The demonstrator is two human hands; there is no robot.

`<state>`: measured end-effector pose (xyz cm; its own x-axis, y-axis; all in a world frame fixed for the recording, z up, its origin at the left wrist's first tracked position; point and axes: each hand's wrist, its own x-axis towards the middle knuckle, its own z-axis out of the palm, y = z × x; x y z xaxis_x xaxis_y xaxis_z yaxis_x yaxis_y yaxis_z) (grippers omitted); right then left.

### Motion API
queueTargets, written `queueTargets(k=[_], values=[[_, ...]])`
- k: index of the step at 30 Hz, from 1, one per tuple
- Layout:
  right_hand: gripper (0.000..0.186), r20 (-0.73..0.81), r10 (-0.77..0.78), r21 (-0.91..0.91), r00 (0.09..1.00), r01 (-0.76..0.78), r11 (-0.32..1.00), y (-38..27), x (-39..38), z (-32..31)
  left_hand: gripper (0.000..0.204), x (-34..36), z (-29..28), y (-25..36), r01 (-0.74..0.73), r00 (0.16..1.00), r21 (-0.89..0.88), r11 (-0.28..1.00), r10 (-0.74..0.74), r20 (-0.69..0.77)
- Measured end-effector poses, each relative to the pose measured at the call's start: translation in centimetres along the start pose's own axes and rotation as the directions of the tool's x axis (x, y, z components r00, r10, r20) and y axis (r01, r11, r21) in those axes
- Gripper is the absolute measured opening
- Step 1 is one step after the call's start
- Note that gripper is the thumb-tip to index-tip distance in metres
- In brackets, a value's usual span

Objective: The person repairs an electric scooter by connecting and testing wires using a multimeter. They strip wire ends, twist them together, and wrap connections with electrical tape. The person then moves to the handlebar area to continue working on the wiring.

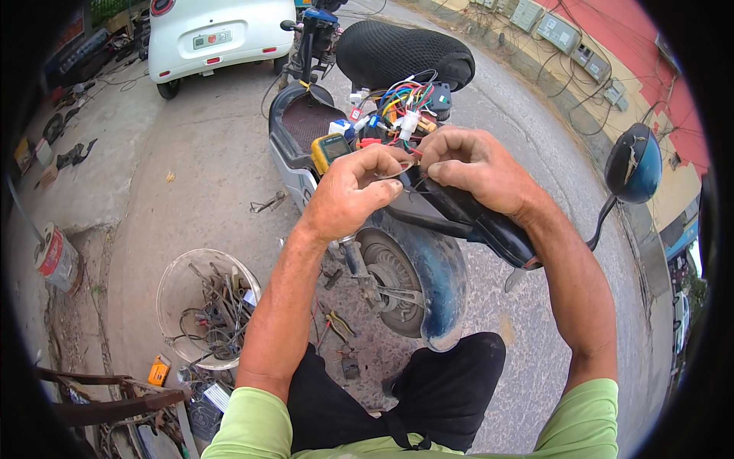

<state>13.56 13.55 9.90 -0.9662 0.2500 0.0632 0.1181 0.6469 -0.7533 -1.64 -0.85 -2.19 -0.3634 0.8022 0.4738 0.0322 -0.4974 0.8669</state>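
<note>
At the far left a red and white can [55, 258] stands on the ground beside the kerb. Further in, a round clear plastic tub [170, 284] sits on the concrete, holding a tangle of dark metal tools [218, 314] and wire; a small orange box [159, 370] lies just below it. Loose pliers [336, 323] lie on the ground near the scooter's front wheel [394, 279].

Above the wheel, the left hand [348, 191] is curled nearly to a fist, pinching a thin dark wire [397, 174] between thumb and forefinger. A yellow multimeter [330, 150] rests on the scooter just behind its knuckles. The right hand [470, 164] meets it, fingertips closed on the same wire, though the exact pinch is hard to make out. Behind both hands, a bundle of coloured wires [405, 103] with white connectors spills from the opened scooter body [294, 145]. At the far right a blue helmet [633, 164] hangs by the handlebar.
</note>
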Motion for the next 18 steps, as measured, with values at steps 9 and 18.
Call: queueTargets(k=[9, 18], values=[[0.021, -0.011, 0.035, 0.0, 0.999, -0.035, 0.999, -0.3, -0.1, 0.2, 0.02, 0.0, 0.0, 0.1, -0.046, 0.999, 0.022, 0.999, 0.046, 0.02], [0.012, 0.007, 0.08, 0.06, 0.997, -0.08, 0.995, -0.2, 0.0, 0.3, 0.034, 0.1, 0.9, 0.6, -0.053, 0.997, -0.04, 0.998, 0.051, -0.052]])
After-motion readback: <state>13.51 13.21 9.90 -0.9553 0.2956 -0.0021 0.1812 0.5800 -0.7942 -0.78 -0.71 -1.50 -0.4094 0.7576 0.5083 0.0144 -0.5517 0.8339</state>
